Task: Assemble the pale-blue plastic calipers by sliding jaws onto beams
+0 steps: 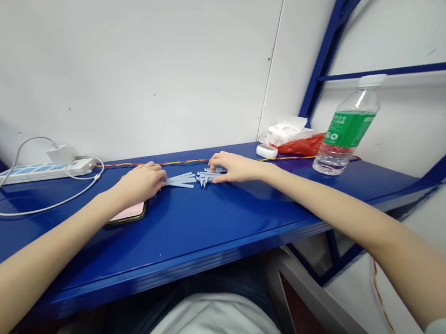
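Pale-blue plastic strips (184,179) lie bunched on the blue table (197,221), between the two hands. The left hand (146,179) curls at their left ends, its grip hidden; the right hand (234,166), half open, has thumb and fingers around their notched heads, though whether it grips I cannot tell.
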Demonstrator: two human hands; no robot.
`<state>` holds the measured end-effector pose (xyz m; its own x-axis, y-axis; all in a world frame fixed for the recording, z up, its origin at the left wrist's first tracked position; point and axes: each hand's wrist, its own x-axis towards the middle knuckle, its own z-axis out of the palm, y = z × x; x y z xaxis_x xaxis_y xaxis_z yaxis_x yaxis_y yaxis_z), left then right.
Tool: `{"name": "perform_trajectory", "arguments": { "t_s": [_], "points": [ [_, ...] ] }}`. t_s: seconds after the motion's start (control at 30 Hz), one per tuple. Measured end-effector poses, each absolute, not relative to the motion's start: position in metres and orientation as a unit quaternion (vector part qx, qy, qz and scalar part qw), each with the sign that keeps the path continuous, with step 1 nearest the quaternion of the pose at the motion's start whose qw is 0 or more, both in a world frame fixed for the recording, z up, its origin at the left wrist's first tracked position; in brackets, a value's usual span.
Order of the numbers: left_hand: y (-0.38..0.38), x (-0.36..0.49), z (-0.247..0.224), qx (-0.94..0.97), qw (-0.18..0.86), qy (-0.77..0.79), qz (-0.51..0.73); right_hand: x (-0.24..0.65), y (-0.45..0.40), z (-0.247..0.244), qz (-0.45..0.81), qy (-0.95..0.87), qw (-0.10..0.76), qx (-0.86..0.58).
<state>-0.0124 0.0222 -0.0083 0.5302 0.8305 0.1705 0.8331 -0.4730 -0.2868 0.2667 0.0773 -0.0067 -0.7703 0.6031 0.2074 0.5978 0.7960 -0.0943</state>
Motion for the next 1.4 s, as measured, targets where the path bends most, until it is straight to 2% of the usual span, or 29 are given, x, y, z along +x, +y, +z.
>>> {"name": "perform_trajectory", "arguments": {
  "t_s": [0.4, 0.7, 1.07, 1.4],
  "points": [
    [0.021, -0.012, -0.010, -0.849, 0.225, -0.478, -0.019, 0.261, 0.073, -0.009, -0.013, -0.938, 0.145, -0.314],
    [0.018, -0.008, 0.000, -0.843, 0.225, -0.488, 0.003, 0.258, 0.068, -0.010, -0.031, -0.939, 0.167, -0.298],
    [0.005, -0.004, 0.003, -0.851, 0.282, -0.441, -0.050, 0.256, 0.063, -0.007, -0.066, -0.927, 0.220, -0.297],
    [0.000, -0.003, 0.005, -0.859, 0.271, -0.427, -0.079, 0.257, 0.062, -0.006, -0.062, -0.927, 0.242, -0.279]
  ]
}}
